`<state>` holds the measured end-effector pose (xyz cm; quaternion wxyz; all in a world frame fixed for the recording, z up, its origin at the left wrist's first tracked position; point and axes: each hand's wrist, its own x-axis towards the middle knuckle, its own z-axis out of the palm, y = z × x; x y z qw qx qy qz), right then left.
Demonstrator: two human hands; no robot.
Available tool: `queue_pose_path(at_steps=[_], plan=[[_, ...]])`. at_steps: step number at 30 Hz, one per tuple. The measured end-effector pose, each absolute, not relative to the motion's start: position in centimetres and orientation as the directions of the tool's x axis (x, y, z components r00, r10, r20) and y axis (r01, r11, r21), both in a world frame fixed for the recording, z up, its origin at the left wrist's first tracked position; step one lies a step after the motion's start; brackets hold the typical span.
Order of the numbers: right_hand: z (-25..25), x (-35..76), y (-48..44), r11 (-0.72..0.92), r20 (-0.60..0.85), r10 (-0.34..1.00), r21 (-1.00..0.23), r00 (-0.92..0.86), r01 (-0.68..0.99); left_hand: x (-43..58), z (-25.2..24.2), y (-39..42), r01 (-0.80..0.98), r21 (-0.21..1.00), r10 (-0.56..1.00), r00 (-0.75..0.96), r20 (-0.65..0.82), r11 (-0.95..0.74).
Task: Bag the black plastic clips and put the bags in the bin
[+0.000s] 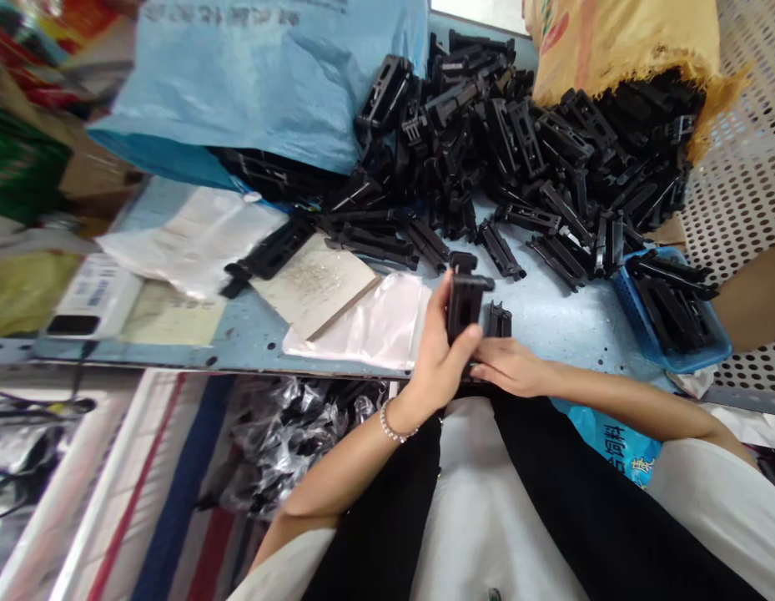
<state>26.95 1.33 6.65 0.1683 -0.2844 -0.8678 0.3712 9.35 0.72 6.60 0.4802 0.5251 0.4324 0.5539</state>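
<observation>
My left hand, with a bead bracelet at the wrist, is wrapped round a black plastic bracket and holds it upright at the near edge of the light blue table. My right hand lies next to it, fingers curled against the bracket's lower end. A second small black part stands on the table just behind my right hand.
A big heap of black plastic parts covers the far table, spilling from a tan sack. A blue basket of parts sits right. A blue bag, clear plastic bags and a cardboard sheet lie left.
</observation>
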Motion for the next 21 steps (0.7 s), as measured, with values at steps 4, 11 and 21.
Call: queue_pose_path(at_steps=[4,11,21], plan=[[6.6,26.7,1.1,0.279,-0.155,0.634,-0.868,-0.757,0.411,8.7,6.2,0.4,-0.018,0.939,0.939,0.008,0.344,-0.344],[8.1,26.8,2.5,0.755,0.16,0.561,-0.502,-0.812,0.422,9.8,6.6,1.8,-0.416,0.809,0.908,0.149,-0.39,0.416],[5.5,26.4,5.4,0.315,-0.117,0.83,-0.709,-0.545,0.631,7.1,0.2,3.4,0.177,0.984,0.981,-0.195,0.011,0.024]])
